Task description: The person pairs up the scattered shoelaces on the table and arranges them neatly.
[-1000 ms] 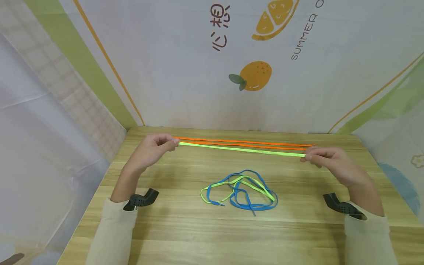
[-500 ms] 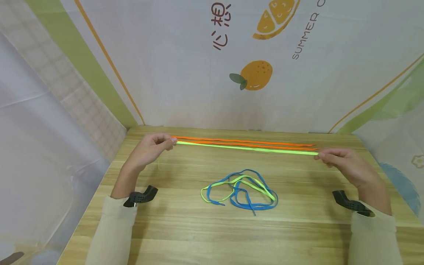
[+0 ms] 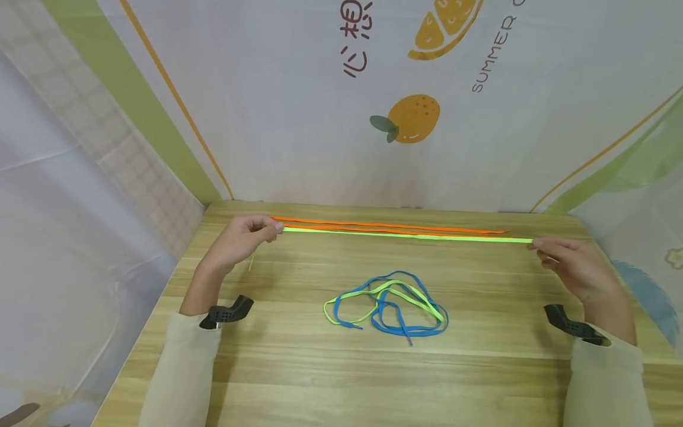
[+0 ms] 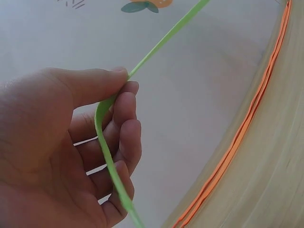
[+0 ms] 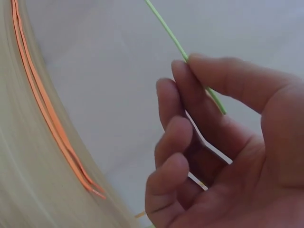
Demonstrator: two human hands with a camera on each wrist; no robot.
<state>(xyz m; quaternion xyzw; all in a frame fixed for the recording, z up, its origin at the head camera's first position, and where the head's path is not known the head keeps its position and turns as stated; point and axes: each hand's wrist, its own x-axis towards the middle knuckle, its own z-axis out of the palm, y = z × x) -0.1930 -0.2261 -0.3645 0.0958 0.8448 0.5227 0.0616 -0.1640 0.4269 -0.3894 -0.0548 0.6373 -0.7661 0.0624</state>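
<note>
A bright green shoelace (image 3: 405,235) is stretched straight between my two hands, above the wooden table. My left hand (image 3: 246,238) pinches it between thumb and index finger, and in the left wrist view a length of the green shoelace (image 4: 110,164) hangs down past the palm. My right hand (image 3: 573,261) pinches it near its other end; the right wrist view shows the short tip (image 5: 217,100) lying against the fingers. Just behind, an orange shoelace (image 3: 384,225) lies on the table in two nearly parallel strands, the nearer one partly overlapped by the green in the head view.
A loose tangle of a blue shoelace (image 3: 421,334) and another green shoelace (image 3: 349,298) lies mid-table (image 3: 341,379). A printed white cloth (image 3: 299,136) hangs along the table's back edge, with more cloth at both sides.
My right hand has slid to the right, and the span of green shoelace between my hands has grown longer. My left hand has shifted only slightly left.
</note>
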